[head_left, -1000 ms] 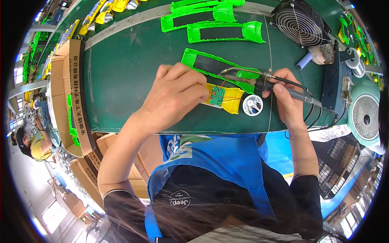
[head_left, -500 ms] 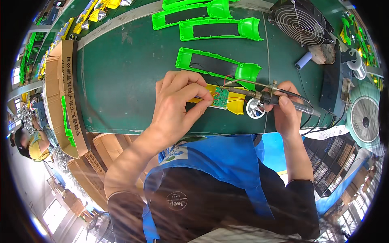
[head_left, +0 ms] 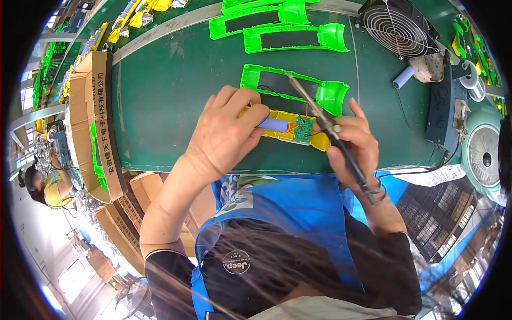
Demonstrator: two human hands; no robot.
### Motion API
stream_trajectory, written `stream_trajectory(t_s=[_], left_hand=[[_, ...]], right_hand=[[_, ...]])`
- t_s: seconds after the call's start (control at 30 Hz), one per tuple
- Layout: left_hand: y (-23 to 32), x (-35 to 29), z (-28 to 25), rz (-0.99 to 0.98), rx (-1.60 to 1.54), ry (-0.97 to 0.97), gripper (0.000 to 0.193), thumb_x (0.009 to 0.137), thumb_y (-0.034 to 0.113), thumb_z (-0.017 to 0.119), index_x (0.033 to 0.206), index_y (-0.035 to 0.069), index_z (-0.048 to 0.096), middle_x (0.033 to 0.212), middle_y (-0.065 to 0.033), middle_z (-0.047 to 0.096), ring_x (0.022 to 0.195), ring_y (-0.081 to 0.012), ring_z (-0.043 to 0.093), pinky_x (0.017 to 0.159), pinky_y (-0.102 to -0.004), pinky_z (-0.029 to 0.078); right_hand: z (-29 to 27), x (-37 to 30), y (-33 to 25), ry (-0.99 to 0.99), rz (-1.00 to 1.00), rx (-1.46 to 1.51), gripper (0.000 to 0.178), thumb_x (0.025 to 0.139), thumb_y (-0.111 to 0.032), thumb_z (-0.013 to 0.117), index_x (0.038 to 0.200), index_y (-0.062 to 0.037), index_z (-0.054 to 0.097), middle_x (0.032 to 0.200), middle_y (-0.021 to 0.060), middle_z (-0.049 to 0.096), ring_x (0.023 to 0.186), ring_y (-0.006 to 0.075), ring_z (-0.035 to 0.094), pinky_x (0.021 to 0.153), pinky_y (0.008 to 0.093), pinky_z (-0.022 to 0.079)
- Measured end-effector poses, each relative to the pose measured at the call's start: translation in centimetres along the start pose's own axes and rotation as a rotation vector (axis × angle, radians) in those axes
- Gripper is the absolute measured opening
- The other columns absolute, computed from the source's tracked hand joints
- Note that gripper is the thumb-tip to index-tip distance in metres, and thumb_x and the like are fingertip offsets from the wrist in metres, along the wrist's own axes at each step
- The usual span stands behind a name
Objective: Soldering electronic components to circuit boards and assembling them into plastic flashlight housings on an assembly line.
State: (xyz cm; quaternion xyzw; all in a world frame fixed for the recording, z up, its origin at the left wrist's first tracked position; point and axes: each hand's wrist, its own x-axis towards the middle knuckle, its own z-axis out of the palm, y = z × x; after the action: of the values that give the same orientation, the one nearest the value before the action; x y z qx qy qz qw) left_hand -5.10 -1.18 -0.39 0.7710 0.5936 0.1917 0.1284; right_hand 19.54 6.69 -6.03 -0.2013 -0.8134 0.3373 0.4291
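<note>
A yellow plastic housing (head_left: 321, 141) lies near the bench's front edge with a small green circuit board (head_left: 304, 129) inside it. Thin red and dark wires run from the board. A blue cylindrical battery cell (head_left: 274, 125) sits toward the housing's left end, and my left hand (head_left: 226, 133) is closed around that end of it, hiding its fingertips. My right hand (head_left: 354, 146) grips a soldering iron (head_left: 346, 154) just above the housing's right end. The iron's tip points up and away, over an open green shell (head_left: 333, 96) with a dark inner panel.
More green shells (head_left: 333, 37) lie at the back. A metal-grilled fan (head_left: 397, 29), a loose blue cell (head_left: 404, 77) and a dark box-shaped unit (head_left: 442, 114) stand at the right. An open cardboard box (head_left: 101, 128) borders the left side.
My right hand has lifted the soldering iron off the circuit board and swung its tip up. My left hand has moved from the board's wires to the blue cell, which now shows.
</note>
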Motion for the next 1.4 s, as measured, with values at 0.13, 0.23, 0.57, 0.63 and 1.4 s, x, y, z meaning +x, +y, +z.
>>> stream_trajectory(t_s=[0.13,0.23,0.57,0.63,1.4], left_hand=[[0.1,0.1,0.7,0.022,0.079,0.039,0.04,0.064,-0.003,0.071,0.1,0.004,0.056,0.1,-0.011,0.059,0.094,-0.0306,0.058,0.079,-0.0386,0.05],[-0.2,0.0,1.0,0.055,0.052,0.139,0.038,0.066,-0.001,0.071,0.1,0.003,0.057,0.103,-0.0124,0.058,0.096,-0.0304,0.059,0.08,-0.0381,0.052],[-0.4,-0.6,-1.3,-0.085,-0.318,0.108,0.023,0.075,0.003,0.073,0.097,0.002,0.065,0.093,-0.011,0.06,0.079,-0.0273,0.059,0.069,-0.0359,0.049],[-0.4,-0.3,-0.8,-0.104,-0.369,0.087,0.02,0.076,0.003,0.072,0.095,0.003,0.065,0.09,-0.01,0.06,0.079,-0.0267,0.059,0.068,-0.0356,0.048],[1.0,-0.9,1.3,0.014,-0.186,0.127,0.025,0.068,-0.002,0.074,0.091,0.006,0.066,0.089,-0.0065,0.056,0.079,-0.0239,0.058,0.064,-0.0329,0.049]], right_hand=[[0.0,-0.1,-0.4,-0.05,0.006,-0.082,0.026,0.088,-0.025,0.065,0.098,-0.0053,0.051,0.092,0.0156,0.069,0.094,0.0252,0.064,0.111,0.0611,0.019],[0.0,-0.2,-0.6,-0.064,0.016,-0.092,0.025,0.089,-0.025,0.064,0.098,-0.0053,0.051,0.094,0.014,0.071,0.095,0.0235,0.063,0.112,0.0606,0.017],[0.2,-0.4,-0.2,-0.053,0.05,-0.073,0.027,0.091,-0.03,0.061,0.094,-0.0047,0.054,0.088,0.01,0.072,0.094,0.0209,0.061,0.112,0.0602,0.016],[0.2,-0.4,-0.2,-0.045,0.054,-0.062,0.027,0.091,-0.03,0.061,0.094,-0.0045,0.054,0.088,0.0097,0.072,0.093,0.021,0.061,0.112,0.0604,0.016],[0.2,0.0,-0.6,-0.056,-0.029,-0.068,0.026,0.087,-0.022,0.065,0.101,-0.0044,0.052,0.085,0.0136,0.067,0.085,0.0255,0.065,0.11,0.063,0.022]])
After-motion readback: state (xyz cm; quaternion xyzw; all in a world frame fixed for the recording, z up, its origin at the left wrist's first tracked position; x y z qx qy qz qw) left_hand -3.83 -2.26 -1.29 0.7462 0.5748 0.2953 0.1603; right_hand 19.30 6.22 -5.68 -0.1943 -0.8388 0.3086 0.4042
